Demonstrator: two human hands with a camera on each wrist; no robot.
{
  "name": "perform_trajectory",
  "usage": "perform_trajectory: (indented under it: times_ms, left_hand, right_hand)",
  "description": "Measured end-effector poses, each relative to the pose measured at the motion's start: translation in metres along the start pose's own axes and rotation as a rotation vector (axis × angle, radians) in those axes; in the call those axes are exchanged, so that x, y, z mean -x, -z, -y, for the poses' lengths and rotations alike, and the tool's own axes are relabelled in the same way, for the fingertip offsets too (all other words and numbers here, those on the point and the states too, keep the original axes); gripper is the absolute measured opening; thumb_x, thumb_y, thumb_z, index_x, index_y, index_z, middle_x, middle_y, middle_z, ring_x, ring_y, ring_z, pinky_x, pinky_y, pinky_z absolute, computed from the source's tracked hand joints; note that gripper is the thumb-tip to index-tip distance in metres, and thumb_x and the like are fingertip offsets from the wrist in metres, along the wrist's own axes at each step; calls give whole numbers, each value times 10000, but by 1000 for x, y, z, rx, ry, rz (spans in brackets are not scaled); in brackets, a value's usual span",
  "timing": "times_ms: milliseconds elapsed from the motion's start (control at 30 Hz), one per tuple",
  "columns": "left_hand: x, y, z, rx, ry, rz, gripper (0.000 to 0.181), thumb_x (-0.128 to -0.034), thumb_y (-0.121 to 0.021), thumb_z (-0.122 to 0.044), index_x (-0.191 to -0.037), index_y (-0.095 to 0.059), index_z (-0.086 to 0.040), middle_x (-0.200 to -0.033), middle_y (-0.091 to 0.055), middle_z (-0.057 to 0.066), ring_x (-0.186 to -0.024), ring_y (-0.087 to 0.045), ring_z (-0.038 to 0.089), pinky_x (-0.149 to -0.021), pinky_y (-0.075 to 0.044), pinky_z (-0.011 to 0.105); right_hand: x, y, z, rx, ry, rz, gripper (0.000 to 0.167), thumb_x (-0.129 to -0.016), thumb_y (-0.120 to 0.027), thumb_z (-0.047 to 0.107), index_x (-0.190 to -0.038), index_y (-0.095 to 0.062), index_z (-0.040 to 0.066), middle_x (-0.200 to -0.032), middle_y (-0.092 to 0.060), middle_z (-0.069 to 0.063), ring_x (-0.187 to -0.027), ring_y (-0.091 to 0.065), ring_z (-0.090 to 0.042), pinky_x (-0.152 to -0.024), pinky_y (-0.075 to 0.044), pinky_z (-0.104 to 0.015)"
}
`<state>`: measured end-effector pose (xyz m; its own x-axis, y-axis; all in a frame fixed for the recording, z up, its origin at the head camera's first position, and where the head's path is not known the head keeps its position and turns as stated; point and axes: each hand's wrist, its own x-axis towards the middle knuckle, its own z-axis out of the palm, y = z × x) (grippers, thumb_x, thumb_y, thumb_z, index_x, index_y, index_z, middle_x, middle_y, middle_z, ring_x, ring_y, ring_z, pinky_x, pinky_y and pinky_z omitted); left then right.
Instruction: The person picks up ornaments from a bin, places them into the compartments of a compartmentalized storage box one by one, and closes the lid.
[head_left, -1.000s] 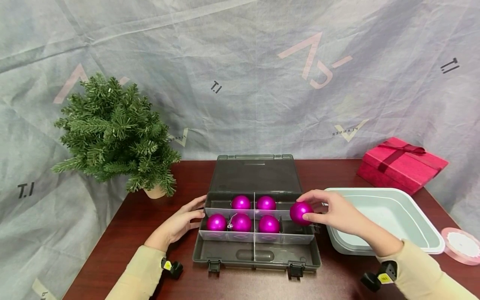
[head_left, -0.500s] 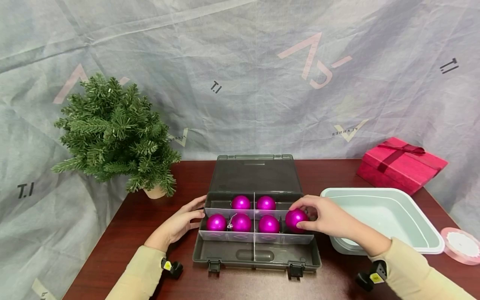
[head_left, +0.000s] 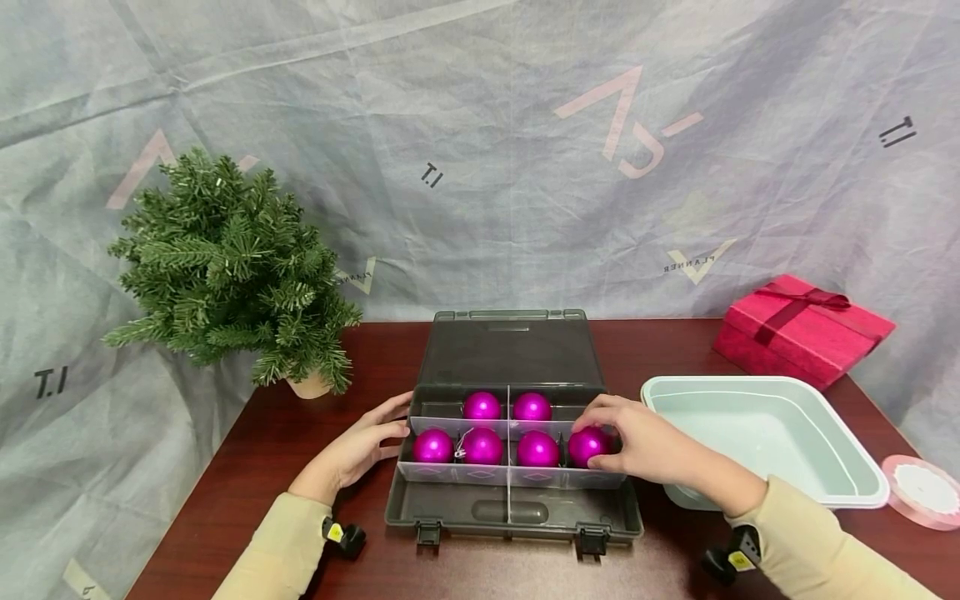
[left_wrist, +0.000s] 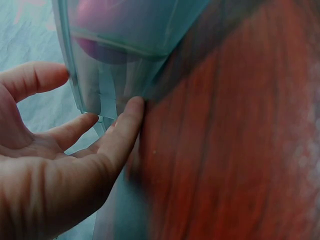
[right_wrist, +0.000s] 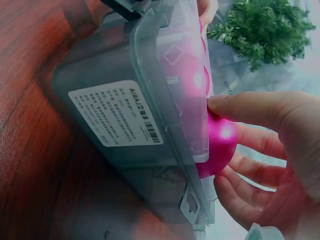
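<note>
From where I stood, the right hand [head_left: 633, 440] had its fingers round a shiny magenta ball [head_left: 588, 448], low in the middle row of the grey translucent plastic box [head_left: 450, 502]; gentle release seemed best, the left hand [head_left: 362, 446], fingers loosely spread, touching the box's side.

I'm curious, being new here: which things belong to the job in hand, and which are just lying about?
Likely the job:
grey divided box, left grip at its side
magenta ball held by the right grip
five other balls in the box

Probably lying about:
green tree
red gift box
pink roll
pale tub, perhaps
</note>
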<state>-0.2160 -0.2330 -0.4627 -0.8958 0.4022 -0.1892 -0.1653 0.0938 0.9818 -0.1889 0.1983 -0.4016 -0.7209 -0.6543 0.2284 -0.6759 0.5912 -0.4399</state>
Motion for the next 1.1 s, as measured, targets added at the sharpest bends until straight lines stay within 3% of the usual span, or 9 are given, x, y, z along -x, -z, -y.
perform_trajectory:
  times_ms: [200,367,533,700,800,900,1100]
  left_hand:
    - [0,-1,-1,-2,7,-6,693,-1004,-525,-84,-1624,-218,-60,-1578,-274,244,-1132,-458,233,-1029,-383,512]
    - [1,-2,-1,1,9,-4,690,-1003,-520,-72,-1624,-218,-55,-1582,-271,246,-1129,-456,233,-1019,-393,500]
    - [-1,-1,-4,-4,23,-3,693,-995,-516,-63,-1622,-219,-58,-1592,-253,247,-1110,-461,236,-1054,-364,559]
    - [-5,0,-8,3,37,1,682,-994,-509,-80,-1617,-233,-61,-1607,-259,250,-1289,-413,336,-1082,-325,628]
    - [-6,0,-12,14,44,6,662,-1005,-504,-91,-1612,-241,-43,-1602,-283,258,-1370,-385,370,-1084,-325,635]
    - [-6,1,-16,5,44,-3,634,-1023,-491,-96,-1599,-246,5,-1586,-313,280,-1343,-445,363,-1078,-358,605]
    - [-9,4,-28,-24,13,-78,571,-1068,-418,-96,-1556,-220,124,-1553,-310,353,-1368,-411,439,-1105,-367,541]
  right_hand:
    - [1,0,-1,-16,4,-2,347,-789,-858,128,-1120,-755,130,-1063,-648,58,-941,-633,-149,-792,-526,-383]
    - [1,3,-3,-71,-5,-11,300,-844,-811,103,-1135,-737,99,-1059,-669,19,-884,-617,-179,-725,-517,-344]
    - [0,13,-6,-207,-72,-44,264,-910,-762,89,-1169,-712,84,-1058,-690,32,-928,-641,-195,-749,-545,-321]
    - [-3,28,-7,-334,-117,-99,242,-947,-717,80,-1187,-701,62,-1085,-708,6,-972,-673,-163,-814,-562,-324]
    - [-4,36,-9,-368,-150,-129,244,-961,-702,92,-1203,-698,61,-1103,-718,-23,-996,-685,-152,-812,-555,-288]
    - [-6,43,-12,-412,-196,-142,252,-979,-684,107,-1227,-698,62,-1129,-726,-44,-1015,-688,-128,-821,-538,-250]
    - [-13,56,-19,-630,-246,-150,335,-1038,-568,56,-1328,-596,-110,-1225,-677,-229,-1065,-674,-80,-924,-516,-249]
